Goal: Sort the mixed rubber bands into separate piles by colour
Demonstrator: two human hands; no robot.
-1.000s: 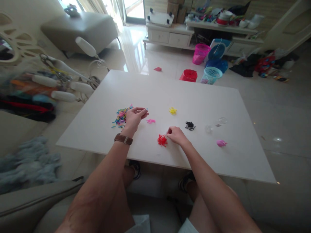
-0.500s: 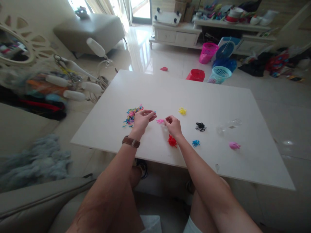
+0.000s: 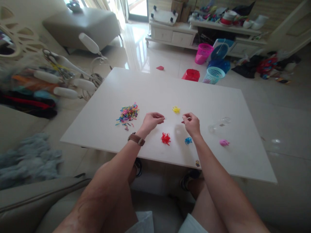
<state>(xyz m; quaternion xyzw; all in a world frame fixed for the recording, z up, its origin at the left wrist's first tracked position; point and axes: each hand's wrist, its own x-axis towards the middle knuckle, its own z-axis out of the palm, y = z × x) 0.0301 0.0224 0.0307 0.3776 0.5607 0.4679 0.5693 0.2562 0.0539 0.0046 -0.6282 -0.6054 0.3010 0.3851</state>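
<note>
My left hand (image 3: 153,122) is closed in a pinch above the middle of the table, with a thin small rubber band (image 3: 165,118) poking from its fingertips. To its left lies a mixed pile of coloured rubber bands (image 3: 127,114). My right hand (image 3: 191,123) is also pinched; whatever its fingertips hold is too small to make out. Between and beyond the hands sits a yellow pile of bands (image 3: 176,110). Nearer me are a red pile (image 3: 166,138) and a blue pile (image 3: 188,140). The pink and black piles are hidden, apparently behind my hands.
On the right of the white table (image 3: 145,87) lie a clear plastic bottle (image 3: 220,124) and a pink lump (image 3: 224,142). A small brownish item (image 3: 197,163) is by the near edge. Baskets, including a red one (image 3: 191,75), stand on the floor beyond.
My left hand has moved right, away from the mixed pile. My right hand has left the pink pile and moved right, toward the black pile's place. The camera view has shifted slightly.
</note>
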